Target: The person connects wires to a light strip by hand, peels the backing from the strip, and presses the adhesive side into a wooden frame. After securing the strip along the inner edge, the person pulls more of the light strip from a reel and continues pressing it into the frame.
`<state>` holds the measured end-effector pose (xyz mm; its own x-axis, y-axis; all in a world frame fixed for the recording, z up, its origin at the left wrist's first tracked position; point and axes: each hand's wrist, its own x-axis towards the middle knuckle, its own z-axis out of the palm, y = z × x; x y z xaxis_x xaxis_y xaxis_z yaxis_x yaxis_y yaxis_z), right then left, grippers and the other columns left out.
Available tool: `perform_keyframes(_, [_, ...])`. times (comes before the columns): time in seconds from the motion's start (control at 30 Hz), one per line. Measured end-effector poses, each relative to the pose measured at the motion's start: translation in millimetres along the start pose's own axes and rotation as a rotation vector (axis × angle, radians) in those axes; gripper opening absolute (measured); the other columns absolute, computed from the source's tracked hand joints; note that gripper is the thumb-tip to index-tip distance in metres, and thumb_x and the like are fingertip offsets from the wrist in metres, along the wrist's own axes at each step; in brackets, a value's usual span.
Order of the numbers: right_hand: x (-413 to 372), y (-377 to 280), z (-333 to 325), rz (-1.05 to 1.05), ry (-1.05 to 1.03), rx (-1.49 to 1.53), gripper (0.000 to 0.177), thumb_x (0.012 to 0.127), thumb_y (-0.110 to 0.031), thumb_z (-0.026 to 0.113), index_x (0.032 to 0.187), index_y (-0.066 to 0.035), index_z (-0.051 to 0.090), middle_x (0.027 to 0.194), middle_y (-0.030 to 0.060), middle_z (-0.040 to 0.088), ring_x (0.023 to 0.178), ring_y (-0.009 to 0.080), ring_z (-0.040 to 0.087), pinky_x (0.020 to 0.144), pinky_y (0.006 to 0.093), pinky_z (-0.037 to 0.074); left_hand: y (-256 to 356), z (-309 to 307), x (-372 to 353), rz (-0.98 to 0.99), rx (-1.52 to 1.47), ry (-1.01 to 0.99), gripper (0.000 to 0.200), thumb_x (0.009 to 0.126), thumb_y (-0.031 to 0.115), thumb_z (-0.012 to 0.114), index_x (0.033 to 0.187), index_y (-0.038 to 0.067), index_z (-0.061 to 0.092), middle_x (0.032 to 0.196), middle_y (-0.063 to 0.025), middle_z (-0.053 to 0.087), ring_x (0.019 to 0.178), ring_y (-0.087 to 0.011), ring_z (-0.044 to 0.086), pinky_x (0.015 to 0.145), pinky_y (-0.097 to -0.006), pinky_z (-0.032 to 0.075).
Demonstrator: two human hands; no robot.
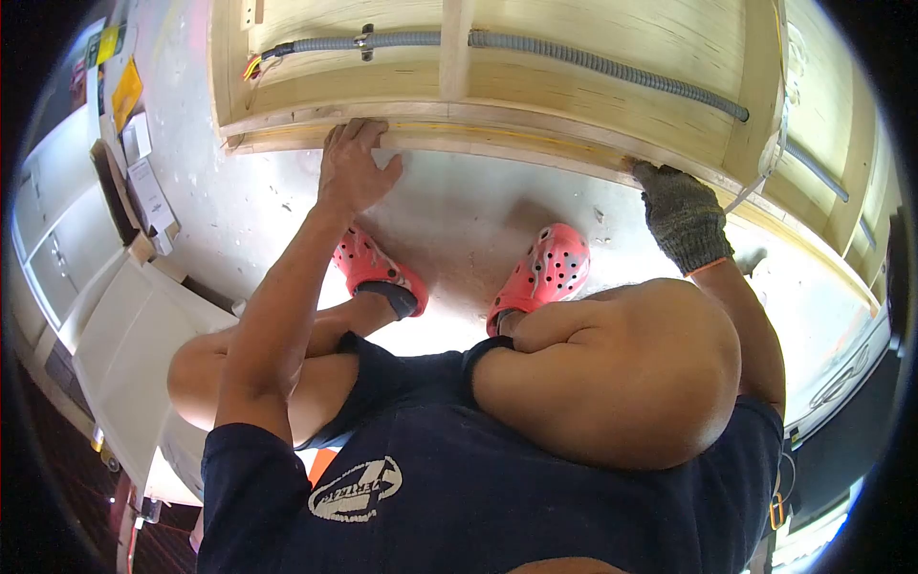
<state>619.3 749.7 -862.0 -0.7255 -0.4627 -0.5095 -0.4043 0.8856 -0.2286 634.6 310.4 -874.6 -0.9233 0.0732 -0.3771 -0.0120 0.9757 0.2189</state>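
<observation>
A long wooden frame (457, 57) lies across the top of the view, with a light wood strip (478, 134) along its near edge. My bare left hand (357, 170) rests its fingertips on that edge near the left end, thumb held apart from the fingers. On the right, my right hand (683, 212) wears a dark knitted glove and touches the same edge with its fingertips. How its fingers close there is hard to make out. Grey corrugated conduit (602, 65) runs inside the frame, and coloured wires (252, 67) stick out at its left end.
My feet in red clogs (550, 268) stand on the pale floor (459, 206) below the frame. White cabinets (67, 239) and a white panel (129, 335) are at the left, with papers (148, 191) beside them. A white cord (765, 163) hangs over the frame's right part.
</observation>
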Motion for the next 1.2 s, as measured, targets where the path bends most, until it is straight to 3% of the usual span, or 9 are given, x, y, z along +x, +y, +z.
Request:
perform_keyframes(0.13, [1,-1,-4,0.0,0.024,0.044,0.038,0.091,-0.015,0.054,0.127,-0.017,0.064,0.09,0.0146,0.07,0.086,0.0341,0.07,0.074,0.0493,0.056,-6,7,-1,0.106,-0.002,0.106,0.044,0.074,0.022,0.078,0.114,0.007,0.067,0.098,-0.0101,0.065,0.096,-0.0289,0.063,0.099,-0.0451,0.045])
perform_keyframes(0.27, [2,-1,-3,-0.004,0.004,0.043,0.038,0.091,-0.014,0.053,0.127,-0.017,0.065,0.088,0.0157,0.07,0.084,0.0344,0.07,0.073,0.0497,0.055,-2,10,-1,0.131,0.012,0.112,0.045,0.074,0.022,0.078,0.115,0.008,0.067,0.099,-0.0098,0.065,0.098,-0.0285,0.063,0.099,-0.0444,0.045])
perform_keyframes(0.33, [1,-3,-5,0.002,0.009,0.045,0.038,0.091,-0.014,0.053,0.126,-0.016,0.065,0.087,0.016,0.07,0.083,0.0345,0.07,0.072,0.0499,0.055,9,5,-1,0.054,-0.03,0.027,0.046,0.073,0.025,0.078,0.115,0.007,0.068,0.105,-0.0095,0.065,0.109,-0.0309,0.059,0.106,-0.0446,0.041])
perform_keyframes(0.57, [1,-4,0,0.009,0.048,0.041,0.037,0.09,-0.014,0.053,0.125,-0.016,0.066,0.091,0.0169,0.071,0.084,0.0353,0.069,0.073,0.0497,0.055,31,11,2,0.016,-0.004,-0.024,0.046,0.074,0.03,0.076,0.114,0.007,0.068,0.105,-0.0091,0.064,0.108,-0.0311,0.058,0.104,-0.0452,0.042])
perform_keyframes(0.77, [2,-6,-4,0.04,0.013,0.094,0.038,0.089,-0.013,0.053,0.125,-0.014,0.066,0.094,0.0169,0.071,0.09,0.0345,0.069,0.078,0.0493,0.054,54,23,4,-0.033,-0.047,0.022,0.05,0.072,0.029,0.078,0.113,0.004,0.067,0.099,-0.0112,0.065,0.103,-0.0303,0.061,0.098,-0.0424,0.046])
perform_keyframes(0.83, [1,-6,-3,0.048,0.002,0.091,0.038,0.089,-0.013,0.053,0.125,-0.014,0.067,0.095,0.0167,0.072,0.091,0.0342,0.069,0.079,0.0493,0.054,57,31,4,0.028,-0.087,0.134,0.047,0.072,0.033,0.076,0.108,0.003,0.067,0.102,-0.0124,0.062,0.103,-0.0336,0.058,0.095,-0.0446,0.046])
perform_keyframes(0.97, [3,-5,0,0.019,0.06,0.088,0.038,0.089,-0.013,0.053,0.124,-0.015,0.067,0.097,0.0166,0.072,0.09,0.0346,0.069,0.079,0.0495,0.054,65,35,3,0.032,-0.166,0.095,0.05,0.072,0.032,0.076,0.109,0.001,0.067,0.103,-0.0135,0.062,0.103,-0.0336,0.058,0.096,-0.0443,0.046])
perform_keyframes(1.03, [2,-5,-1,0.039,0.03,0.084,0.038,0.089,-0.013,0.053,0.124,-0.015,0.067,0.097,0.0167,0.072,0.09,0.035,0.069,0.078,0.0497,0.054,72,43,3,0.095,-0.113,0.226,0.048,0.07,0.028,0.078,0.109,0.004,0.066,0.096,-0.0129,0.065,0.098,-0.0323,0.061,0.092,-0.0459,0.047])
perform_keyframes(1.2, [2,-4,0,0.019,0.062,0.104,0.037,0.088,-0.012,0.053,0.123,-0.015,0.067,0.094,0.0181,0.072,0.088,0.0368,0.069,0.076,0.0508,0.054,83,44,5,0.15,-0.115,0.202,0.049,0.07,0.029,0.077,0.11,0.003,0.066,0.103,-0.0149,0.063,0.104,-0.0347,0.059,0.096,-0.0464,0.045])
